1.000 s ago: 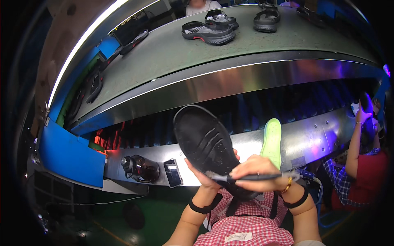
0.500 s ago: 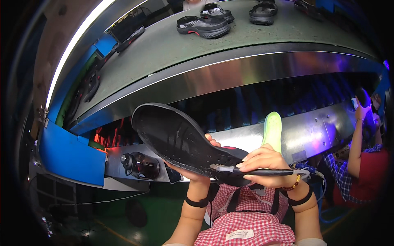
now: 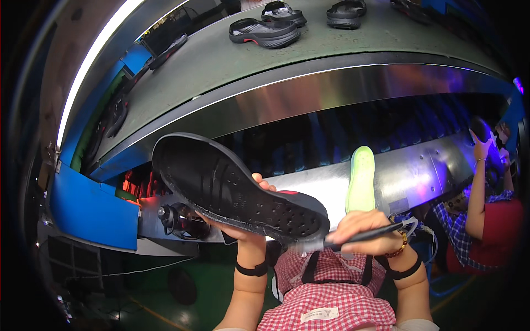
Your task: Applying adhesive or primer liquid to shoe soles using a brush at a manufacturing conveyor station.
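Observation:
A black shoe sole (image 3: 221,182), with rows of small holes toward its right end, is held tilted in front of me. My left hand (image 3: 236,230) supports it from beneath, with fingertips showing over its far edge. In my right hand (image 3: 365,227) is a brush (image 3: 372,234) with a dark handle and a thin pale tube or cord at its back end. Its bristle end, smeared by motion, is at the near edge of the sole's right end; whether it touches there I cannot tell.
A bright green insole (image 3: 362,179) lies on the metal ledge (image 3: 419,165). Left of it stands a dark bottle (image 3: 185,222). Beyond, a green conveyor belt (image 3: 221,66) carries several black soles (image 3: 265,34). A co-worker's hands (image 3: 481,148) hold a dark object at the right.
The sole has shifted left with my left hand. The brush has gone from the sole's holed inner face down to its near edge, uncovering the holes.

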`<control>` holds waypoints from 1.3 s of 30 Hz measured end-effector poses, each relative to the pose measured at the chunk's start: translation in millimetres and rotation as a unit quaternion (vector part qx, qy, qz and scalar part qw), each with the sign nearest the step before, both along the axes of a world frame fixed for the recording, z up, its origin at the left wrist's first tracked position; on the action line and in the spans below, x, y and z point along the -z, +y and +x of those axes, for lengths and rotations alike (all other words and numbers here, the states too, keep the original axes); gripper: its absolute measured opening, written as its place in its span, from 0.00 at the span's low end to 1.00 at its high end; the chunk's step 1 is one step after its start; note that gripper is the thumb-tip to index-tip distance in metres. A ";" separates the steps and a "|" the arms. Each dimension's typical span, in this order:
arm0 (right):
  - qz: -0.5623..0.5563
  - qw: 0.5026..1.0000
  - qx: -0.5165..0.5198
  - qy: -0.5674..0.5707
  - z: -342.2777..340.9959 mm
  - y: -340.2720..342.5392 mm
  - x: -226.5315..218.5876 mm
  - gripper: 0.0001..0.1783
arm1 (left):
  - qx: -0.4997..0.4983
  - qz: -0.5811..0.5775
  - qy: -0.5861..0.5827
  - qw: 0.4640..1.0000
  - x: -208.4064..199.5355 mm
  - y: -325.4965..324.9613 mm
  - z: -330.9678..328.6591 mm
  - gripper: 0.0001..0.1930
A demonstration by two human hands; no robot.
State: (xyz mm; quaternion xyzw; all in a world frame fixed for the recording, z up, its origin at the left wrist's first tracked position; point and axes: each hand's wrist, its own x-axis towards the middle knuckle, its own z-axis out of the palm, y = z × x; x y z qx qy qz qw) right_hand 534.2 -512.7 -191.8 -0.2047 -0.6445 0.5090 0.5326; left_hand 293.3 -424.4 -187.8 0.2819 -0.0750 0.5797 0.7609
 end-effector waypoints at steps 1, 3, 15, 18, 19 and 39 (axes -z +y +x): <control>0.009 0.994 0.091 -0.060 0.4 -0.2 1.4 0.15 | 0.044 -0.030 -0.055 0.997 0.7 0.9 -0.4 0.60; 0.000 0.990 0.068 -0.122 -0.3 0.8 4.4 0.15 | 0.021 -0.023 -0.035 0.999 2.7 1.9 -2.0 0.60; -0.212 0.958 -0.010 0.194 -12.6 -9.4 21.0 0.16 | -0.082 0.022 0.073 0.994 -17.8 -16.0 26.1 0.60; -0.256 0.950 0.028 0.177 -31.8 -14.1 11.1 0.16 | 0.011 0.026 0.137 0.990 -5.8 -33.0 40.4 0.58; -0.212 0.971 0.024 0.110 -31.2 -14.9 5.7 0.15 | 0.012 -0.005 0.167 0.986 -1.7 -32.1 35.5 0.57; 0.091 0.959 -0.165 -0.213 10.3 16.0 -25.3 0.13 | 0.306 -0.098 0.452 0.832 -21.9 -16.2 -1.1 0.40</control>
